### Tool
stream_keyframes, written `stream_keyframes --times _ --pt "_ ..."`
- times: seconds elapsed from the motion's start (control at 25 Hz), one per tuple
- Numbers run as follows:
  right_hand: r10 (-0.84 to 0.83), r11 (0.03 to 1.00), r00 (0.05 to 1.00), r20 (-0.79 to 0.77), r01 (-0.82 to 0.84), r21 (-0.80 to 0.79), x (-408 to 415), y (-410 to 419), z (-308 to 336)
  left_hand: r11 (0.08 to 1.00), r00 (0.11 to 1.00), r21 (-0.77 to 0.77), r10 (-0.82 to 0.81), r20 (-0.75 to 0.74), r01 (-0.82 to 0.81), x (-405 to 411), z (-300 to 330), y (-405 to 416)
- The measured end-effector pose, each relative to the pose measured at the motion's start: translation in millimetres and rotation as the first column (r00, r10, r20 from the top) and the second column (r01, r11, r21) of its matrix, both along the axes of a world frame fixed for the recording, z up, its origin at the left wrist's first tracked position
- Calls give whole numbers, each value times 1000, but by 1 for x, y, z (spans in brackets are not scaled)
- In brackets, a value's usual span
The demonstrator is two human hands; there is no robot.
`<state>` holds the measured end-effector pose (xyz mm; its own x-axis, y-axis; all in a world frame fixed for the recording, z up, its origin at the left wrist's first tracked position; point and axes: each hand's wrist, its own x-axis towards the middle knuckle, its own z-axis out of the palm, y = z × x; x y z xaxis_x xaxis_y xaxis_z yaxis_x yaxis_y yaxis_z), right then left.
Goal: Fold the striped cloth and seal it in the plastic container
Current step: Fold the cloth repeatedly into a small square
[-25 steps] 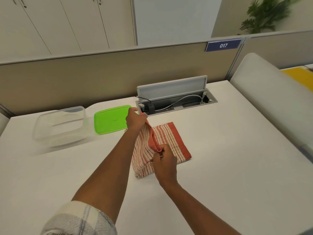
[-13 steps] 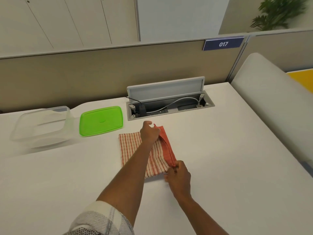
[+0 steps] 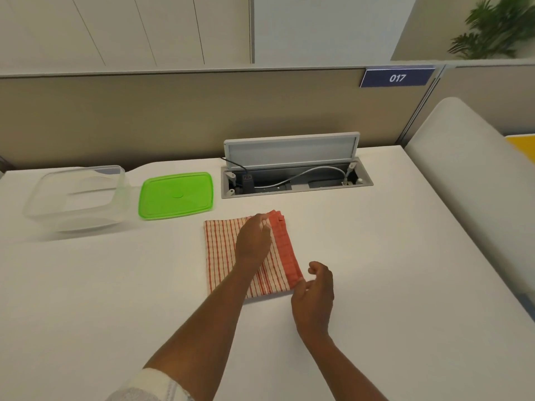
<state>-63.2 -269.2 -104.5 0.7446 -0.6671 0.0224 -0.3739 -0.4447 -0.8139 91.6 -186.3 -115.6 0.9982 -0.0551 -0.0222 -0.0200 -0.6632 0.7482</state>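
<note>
Lying flat near the middle of the white desk (image 3: 376, 285), the striped cloth (image 3: 220, 256) is showing as a folded rectangle, cream with thin red lines and a solid red band along its right edge. The left hand (image 3: 253, 241) is resting palm-down on the cloth's upper middle, fingers loose and stretched toward the red band, gripping nothing. The right hand (image 3: 314, 293) is hovering just beside the cloth's near right corner, fingers curled but apart and holding nothing; whether its fingertips are touching the hem cannot be told.

Sitting well to the left of the cloth, the plastic container (image 3: 76, 198) is standing uncovered and looks to have nothing in it; it is clear, shallow and round-cornered. The green lid (image 3: 176, 195) is lying flat on the desk between the container and the cable tray (image 3: 295, 180), apart from the cloth's far edge; it is translucent, squarish, with a raised rim. The tray's grey flap is standing propped up, and a black plug and a pale cable are sitting inside the recess.
</note>
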Motion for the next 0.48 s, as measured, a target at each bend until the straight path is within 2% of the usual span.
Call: stream_keyframes --times 0.12,0.2,0.32,0.48 --pt "247 968 969 1 -247 -45 19 16 4 921 998 387 19 61 -42 -24 -17 25" --pt "400 902 915 -58 -404 -151 39 30 -3 853 1000 521 9 10 -13 -40 -30 45" --pt "527 746 804 -277 -593 -303 69 42 -19 812 998 582 -62 -5 54 -54 -43 68" --pt "581 587 679 -450 -732 -346 92 39 -45 786 990 610 -137 16 99 -55 -48 85"
